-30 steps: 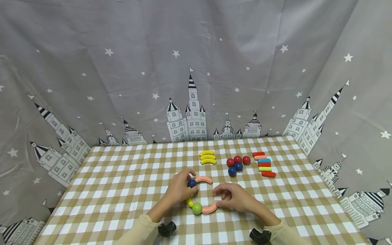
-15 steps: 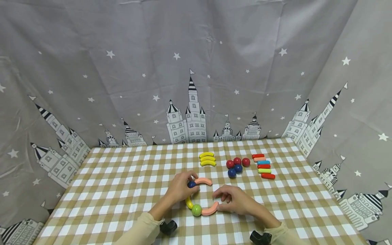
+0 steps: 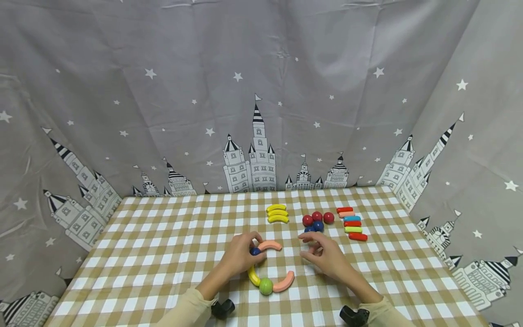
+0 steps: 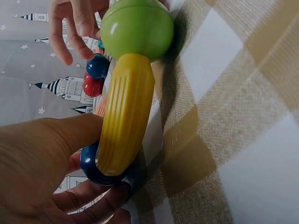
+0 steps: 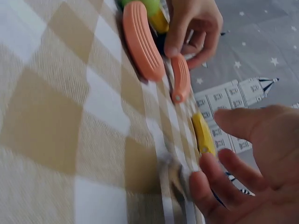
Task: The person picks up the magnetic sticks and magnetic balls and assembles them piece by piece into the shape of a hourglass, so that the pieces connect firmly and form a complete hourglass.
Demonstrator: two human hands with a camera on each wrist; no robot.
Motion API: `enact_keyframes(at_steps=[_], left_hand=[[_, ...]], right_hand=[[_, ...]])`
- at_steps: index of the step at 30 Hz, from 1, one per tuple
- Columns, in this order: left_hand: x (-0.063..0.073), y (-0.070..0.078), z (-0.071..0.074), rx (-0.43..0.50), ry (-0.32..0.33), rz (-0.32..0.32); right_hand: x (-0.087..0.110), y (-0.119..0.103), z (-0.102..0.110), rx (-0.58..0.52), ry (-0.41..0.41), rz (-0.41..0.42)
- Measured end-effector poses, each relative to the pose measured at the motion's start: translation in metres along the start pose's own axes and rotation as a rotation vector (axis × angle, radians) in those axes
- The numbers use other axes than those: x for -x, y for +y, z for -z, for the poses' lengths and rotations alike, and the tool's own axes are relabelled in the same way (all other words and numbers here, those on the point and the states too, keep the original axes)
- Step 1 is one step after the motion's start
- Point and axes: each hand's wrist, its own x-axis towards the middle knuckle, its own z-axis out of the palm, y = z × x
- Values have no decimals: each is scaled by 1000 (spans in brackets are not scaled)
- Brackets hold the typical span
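My left hand (image 3: pixel 241 254) pinches a dark blue ball (image 3: pixel 255 251) between thumb and fingers. An upper orange curved piece (image 3: pixel 271 244) extends right from the ball. Below the hand, a yellow curved piece (image 4: pixel 126 112) with ridges runs from the blue ball to a green ball (image 4: pixel 138 30). A lower orange curved piece (image 3: pixel 284 282) lies against the green ball's right side, so the pieces form an arc with its gap facing right. My right hand (image 3: pixel 327 256) holds nothing; its fingers are spread and relaxed, with the index finger overlapping a loose blue ball in the head view.
Three yellow curved pieces (image 3: pixel 278 213) lie behind the arc. Red balls (image 3: pixel 328 218) and blue balls (image 3: pixel 318 225) cluster to their right. Farther right, several short coloured rods (image 3: pixel 352 224) form a column. A checked cloth (image 3: pixel 163 250) covers the table, with a grey curtain (image 3: pixel 184 68) behind.
My right hand has let go of the lower orange curved piece and moved up and right, towards the loose balls. The green ball and that piece have shifted slightly right. My left hand stays at the blue ball.
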Motion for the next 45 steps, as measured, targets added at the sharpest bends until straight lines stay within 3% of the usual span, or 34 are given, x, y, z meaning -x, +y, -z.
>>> enact_keyframes(at_steps=[6, 12, 27, 33, 45], left_hand=[[4, 1, 2, 13, -20, 0], [6, 0, 3, 21, -58, 22], [4, 3, 5, 2, -95, -6], [-3, 4, 1, -18, -77, -36], [-18, 0, -5, 56, -75, -88]], right_hand=[[-5, 7, 11, 35, 194, -43], [-12, 18, 20, 77, 275, -49], [-26, 34, 20, 228, 252, -100], [-29, 34, 19, 253, 267, -97], [-31, 37, 17, 256, 289, -87]])
